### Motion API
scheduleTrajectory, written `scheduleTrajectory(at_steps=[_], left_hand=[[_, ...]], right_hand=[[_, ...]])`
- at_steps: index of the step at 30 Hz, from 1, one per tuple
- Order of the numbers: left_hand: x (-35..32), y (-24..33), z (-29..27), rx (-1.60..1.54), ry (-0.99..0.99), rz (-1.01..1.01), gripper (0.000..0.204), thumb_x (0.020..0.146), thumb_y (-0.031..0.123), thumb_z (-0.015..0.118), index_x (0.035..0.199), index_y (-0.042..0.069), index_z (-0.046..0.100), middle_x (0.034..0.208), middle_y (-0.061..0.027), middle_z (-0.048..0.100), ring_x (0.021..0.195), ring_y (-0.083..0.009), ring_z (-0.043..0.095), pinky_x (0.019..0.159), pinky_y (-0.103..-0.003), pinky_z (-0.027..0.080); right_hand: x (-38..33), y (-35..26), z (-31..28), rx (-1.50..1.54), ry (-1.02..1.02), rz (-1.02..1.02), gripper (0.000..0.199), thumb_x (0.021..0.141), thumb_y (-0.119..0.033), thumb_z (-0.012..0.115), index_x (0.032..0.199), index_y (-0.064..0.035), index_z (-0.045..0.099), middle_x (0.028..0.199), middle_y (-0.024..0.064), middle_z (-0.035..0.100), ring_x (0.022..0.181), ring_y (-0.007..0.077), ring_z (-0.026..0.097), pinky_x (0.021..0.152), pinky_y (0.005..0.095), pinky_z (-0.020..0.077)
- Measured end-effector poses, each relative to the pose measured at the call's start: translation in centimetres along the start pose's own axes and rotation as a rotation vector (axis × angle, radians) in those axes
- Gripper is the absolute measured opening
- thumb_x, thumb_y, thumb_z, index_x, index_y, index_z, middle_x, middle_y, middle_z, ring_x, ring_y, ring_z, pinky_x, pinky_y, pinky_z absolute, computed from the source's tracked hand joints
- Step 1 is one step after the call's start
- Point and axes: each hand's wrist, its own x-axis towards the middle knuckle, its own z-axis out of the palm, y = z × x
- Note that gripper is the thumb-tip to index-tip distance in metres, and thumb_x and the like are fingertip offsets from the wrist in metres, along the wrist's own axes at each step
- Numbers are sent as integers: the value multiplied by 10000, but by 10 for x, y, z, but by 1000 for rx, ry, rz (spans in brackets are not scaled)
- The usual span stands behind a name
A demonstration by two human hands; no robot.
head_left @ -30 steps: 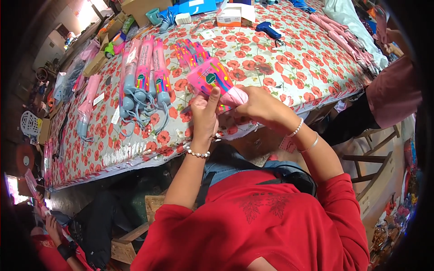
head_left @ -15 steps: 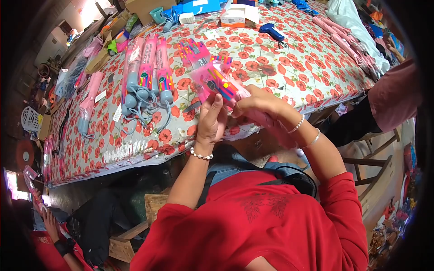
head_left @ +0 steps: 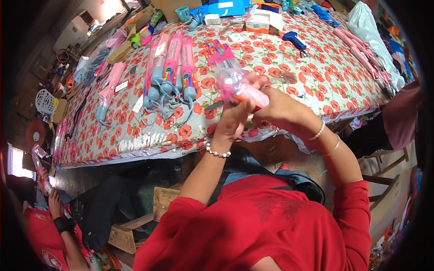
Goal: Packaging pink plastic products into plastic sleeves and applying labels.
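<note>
Between my hands is a pink folded umbrella (head_left: 254, 94), partly covered by a crumpled clear plastic sleeve (head_left: 229, 80). My left hand (head_left: 236, 118) grips the bundle from below, its thumb pressed along the near side. Over the top and right side, my right hand (head_left: 276, 105) closes on the same pink cloth. The umbrella's handle is hidden from view. Just beyond my hands lie flat sleeves (head_left: 218, 50) printed in bright pink with coloured stripes. To the left, several sleeved pink umbrellas (head_left: 172, 58) rest in a pile, their grey-blue handles and cord loops toward me.
Another pink umbrella (head_left: 110, 88) lies farther left on the flowered tablecloth (head_left: 275, 58). A blue tagging gun (head_left: 294, 40) and an open white-and-orange box (head_left: 262, 22) sit at the back. Pink umbrellas (head_left: 361, 54) line the right edge. A co-worker's arm (head_left: 61, 217) shows lower left.
The view has shifted, moving the scene rightward. My right hand has turned over the bundle, and the pink length that trailed under my right forearm no longer shows. The sleeve's print is now mostly covered.
</note>
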Motion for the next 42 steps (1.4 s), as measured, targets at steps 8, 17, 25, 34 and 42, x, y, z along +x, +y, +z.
scheduleTrajectory(at_steps=[8, 17, 25, 34, 42], left_hand=[[13, 24, 6, -12, 472, 83, 265, 819, 201, 571, 907, -35, 654, 1027, -126, 625, 903, -171, 572, 852, -308, 433], [14, 79, -26, -221, 470, 456, 174, 841, 210, 565, 938, 66, 550, 833, -81, 611, 871, -227, 613, 889, -467, 445], [-3, 81, -16, -202, 580, 318, 213, 826, 202, 560, 1002, 87, 530, 841, -57, 583, 841, -188, 581, 826, -365, 453], [1, 69, 5, -529, 209, 309, 197, 826, 187, 575, 962, 68, 497, 748, -36, 485, 667, -148, 471, 808, -343, 445], [-15, 73, -11, -408, 347, 376, 203, 818, 184, 579, 964, 71, 493, 757, -37, 496, 676, -151, 479, 819, -355, 448]], right_hand=[[3, 10, 4, -400, 202, -444, 451, 689, -138, 640, 1107, -2, 539, 778, 90, 614, 668, 182, 545, 623, 295, 455], [-57, 34, -11, -699, 269, -220, 507, 662, -133, 679, 1150, -50, 565, 743, 66, 606, 638, 176, 517, 628, 292, 429], [-64, 9, -4, -861, 312, -90, 477, 678, -148, 661, 1141, -72, 576, 789, 36, 599, 682, 141, 508, 652, 259, 412], [-13, 24, 3, 412, 94, 182, 353, 780, -193, 564, 1115, -84, 590, 923, -7, 572, 774, 126, 507, 681, 214, 389], [-18, -3, 33, -301, 371, -697, 279, 817, -94, 521, 1090, -73, 574, 897, 29, 612, 687, 127, 509, 617, 228, 384]])
